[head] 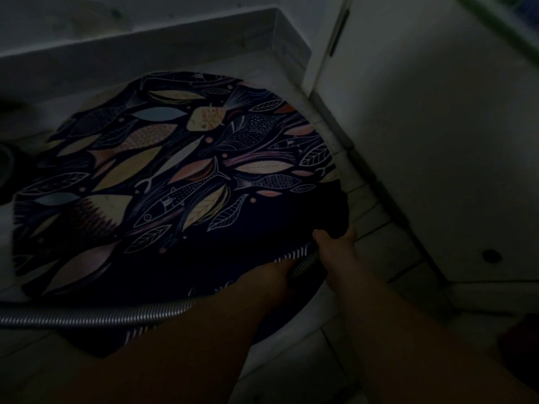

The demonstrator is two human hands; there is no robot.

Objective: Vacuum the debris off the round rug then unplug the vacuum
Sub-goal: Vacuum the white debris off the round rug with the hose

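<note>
The round rug point(180, 176), dark with a pale fish and leaf pattern, lies on the tiled floor. My right hand point(335, 240) grips its near right edge, which is lifted into a dark fold. A ribbed silver vacuum hose point(96, 316) runs from the left edge along the rug's near side, passes behind my left forearm and comes out again by my left hand point(281, 277). That hand appears to hold the hose just below the lifted edge, its fingers lost in the dark. The vacuum's nozzle and body are out of sight, and the dim light shows no debris.
A raised white ledge point(145, 51) borders the rug at the back. A white cabinet or door point(437, 126) stands close along the right side. Dark shapes sit at the left edge point(5, 164) and the bottom right point(522, 345). Pale floor tiles point(379, 252) show between rug and cabinet.
</note>
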